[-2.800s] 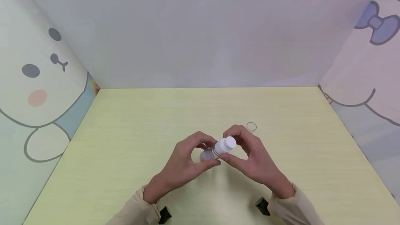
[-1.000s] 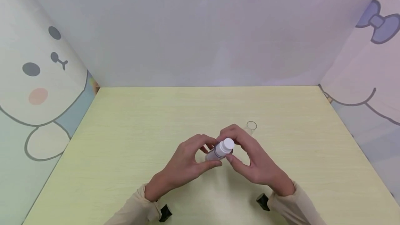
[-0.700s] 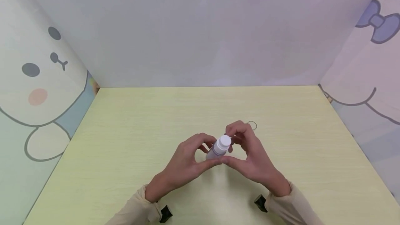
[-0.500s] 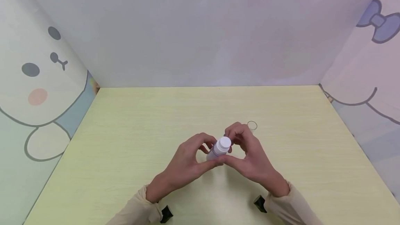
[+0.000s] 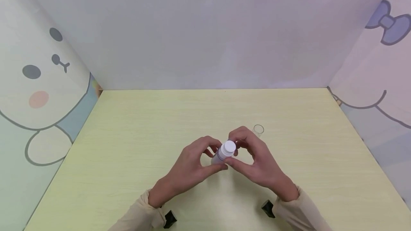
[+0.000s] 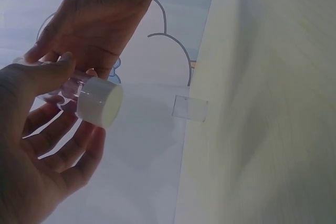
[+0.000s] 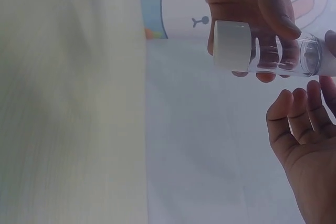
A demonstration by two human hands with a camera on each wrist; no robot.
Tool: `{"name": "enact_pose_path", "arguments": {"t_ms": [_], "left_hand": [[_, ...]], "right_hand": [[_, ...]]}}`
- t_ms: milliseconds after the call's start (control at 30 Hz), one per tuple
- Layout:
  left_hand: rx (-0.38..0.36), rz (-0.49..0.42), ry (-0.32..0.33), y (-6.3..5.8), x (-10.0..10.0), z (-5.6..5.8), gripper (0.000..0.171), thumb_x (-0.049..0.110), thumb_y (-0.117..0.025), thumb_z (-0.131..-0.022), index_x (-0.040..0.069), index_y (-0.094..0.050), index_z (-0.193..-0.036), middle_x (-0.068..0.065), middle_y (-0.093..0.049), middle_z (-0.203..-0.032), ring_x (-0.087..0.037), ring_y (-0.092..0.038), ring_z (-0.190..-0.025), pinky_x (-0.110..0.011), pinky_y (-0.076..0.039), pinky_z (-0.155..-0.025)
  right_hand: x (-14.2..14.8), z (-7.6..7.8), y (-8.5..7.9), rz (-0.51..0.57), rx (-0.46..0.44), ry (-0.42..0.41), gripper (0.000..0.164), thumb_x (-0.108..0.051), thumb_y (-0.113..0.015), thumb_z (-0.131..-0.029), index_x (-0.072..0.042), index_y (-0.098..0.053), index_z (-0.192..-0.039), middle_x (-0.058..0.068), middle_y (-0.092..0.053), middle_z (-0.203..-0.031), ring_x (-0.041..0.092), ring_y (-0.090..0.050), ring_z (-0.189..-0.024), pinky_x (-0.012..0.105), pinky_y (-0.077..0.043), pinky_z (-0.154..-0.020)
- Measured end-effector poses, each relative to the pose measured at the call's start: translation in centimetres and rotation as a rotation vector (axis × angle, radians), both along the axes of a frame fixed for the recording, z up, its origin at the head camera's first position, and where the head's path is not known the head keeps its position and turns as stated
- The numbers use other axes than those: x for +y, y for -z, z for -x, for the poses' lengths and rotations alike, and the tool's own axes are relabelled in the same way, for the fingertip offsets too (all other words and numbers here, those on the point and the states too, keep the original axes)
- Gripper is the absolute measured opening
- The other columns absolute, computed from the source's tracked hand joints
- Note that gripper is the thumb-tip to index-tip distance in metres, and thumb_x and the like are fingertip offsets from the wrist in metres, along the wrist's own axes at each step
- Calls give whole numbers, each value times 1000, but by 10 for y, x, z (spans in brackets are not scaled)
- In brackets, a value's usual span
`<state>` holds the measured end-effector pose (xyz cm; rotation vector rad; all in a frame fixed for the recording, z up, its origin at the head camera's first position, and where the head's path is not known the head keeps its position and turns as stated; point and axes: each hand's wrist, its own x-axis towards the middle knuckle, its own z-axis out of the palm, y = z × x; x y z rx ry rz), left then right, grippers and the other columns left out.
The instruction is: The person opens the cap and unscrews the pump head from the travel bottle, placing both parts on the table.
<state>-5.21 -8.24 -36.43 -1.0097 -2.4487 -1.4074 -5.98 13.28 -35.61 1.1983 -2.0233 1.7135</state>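
Note:
My left hand holds a small clear bottle by its body, thumb on the near side and fingers on the far side. The bottle leans slightly to the right above the table, its white top uppermost. My right hand pinches the bottle at this top, between thumb and forefinger. In the left wrist view the bottle's white base points toward the table, and the see-through body shows between the left fingers in the right wrist view.
A clear, open cylindrical cap stands on the table just beyond my right hand; it shows from the side in the left wrist view. The pale wooden table ends at a plain back wall, with cartoon-printed panels on both sides.
The bottle has tipped from a rightward lean to more upright. My right fingers came off the top and closed on it again, the thumb sliding from beside my left thumb to the bottle's neck.

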Motion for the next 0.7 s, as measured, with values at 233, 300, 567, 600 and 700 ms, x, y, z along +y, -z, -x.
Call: {"name": "enact_pose_path", "arguments": {"t_ms": [233,300,567,600,700], "left_hand": [[-7,9,2,0,-1,1,48,29,-82,-81,21,-57,-121,9,-63,-104,-4,-59,-96,-21,-57,-81],[-11,9,1,0,-1,1,49,29,-82,-81,21,-57,-122,9,-63,-105,-4,-59,-96,-21,-57,-81],[-20,-6,6,1,-1,1,47,30,-81,-81,20,-56,-121,9,-64,-105,-5,-59,-97,-22,-57,-80],[-22,-6,6,1,0,1,47,29,-81,-81,21,-57,-121,9,-63,-104,-4,-59,-96,-22,-57,-80],[-25,-4,2,1,0,0,47,29,-81,-81,21,-57,-120,9,-63,-104,-4,-59,-96,-22,-57,-81]], "right_hand": [[1,0,-4,-37,59,-3,39,9,-72,-80,-1,-58,-114,7,-57,-105,12,-53,-94,29,-50,-68],[1,0,-5,-55,72,-1,39,10,-69,-81,-1,-59,-117,8,-58,-107,12,-54,-94,28,-51,-68],[4,0,-5,-101,66,12,48,10,-62,-85,-2,-57,-131,8,-62,-115,11,-57,-94,25,-51,-74],[4,0,-5,-100,46,10,50,10,-63,-85,-1,-55,-133,8,-62,-116,11,-57,-94,25,-51,-75],[5,-1,-4,-74,-28,12,54,8,-68,-84,-1,-50,-134,7,-60,-116,13,-58,-91,27,-52,-74]]}}
